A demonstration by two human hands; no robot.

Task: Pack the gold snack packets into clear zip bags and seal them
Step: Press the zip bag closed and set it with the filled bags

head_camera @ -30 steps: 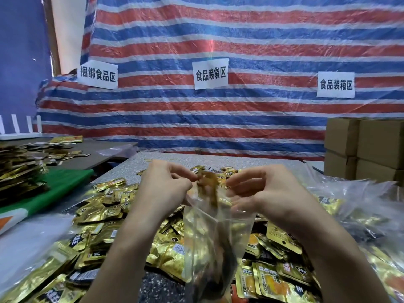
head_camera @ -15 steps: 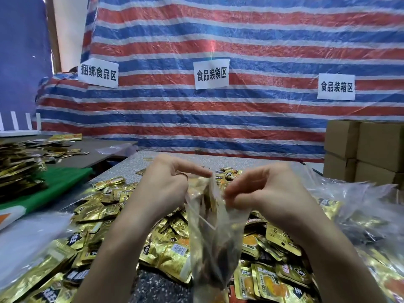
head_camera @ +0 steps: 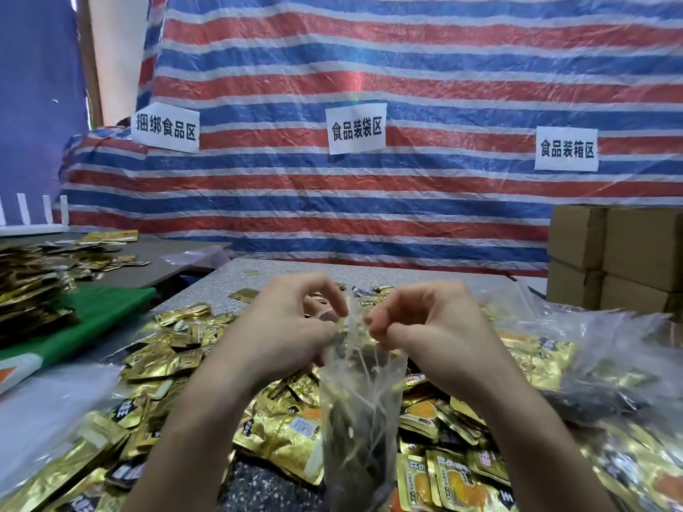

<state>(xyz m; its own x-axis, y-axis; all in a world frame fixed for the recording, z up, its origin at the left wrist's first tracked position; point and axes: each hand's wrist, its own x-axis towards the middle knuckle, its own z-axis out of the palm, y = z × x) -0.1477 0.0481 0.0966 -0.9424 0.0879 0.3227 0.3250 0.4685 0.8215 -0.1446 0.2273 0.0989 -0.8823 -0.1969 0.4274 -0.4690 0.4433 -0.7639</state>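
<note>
A clear zip bag (head_camera: pixel 360 412) hangs upright in front of me with gold packets dimly visible inside. My left hand (head_camera: pixel 292 327) pinches the bag's top edge from the left, fingers curled. From the right, my right hand (head_camera: pixel 421 323) pinches the same top edge, close beside the left fingertips. Loose gold snack packets (head_camera: pixel 281 434) lie heaped on the speckled table (head_camera: pixel 295 269) beneath and around the bag.
A crumpled clear plastic bag (head_camera: pixel 606 349) with more gold packets lies at the right. Cardboard boxes (head_camera: pixel 621 253) are stacked at the far right. A green sheet (head_camera: pixel 107 308) and another packet pile (head_camera: pixel 29 293) sit at the left. A striped tarp (head_camera: pixel 369 201) hangs behind.
Both hands have drawn closer together at the bag's top edge, and the bag's mouth has narrowed from spread open to pinched together.
</note>
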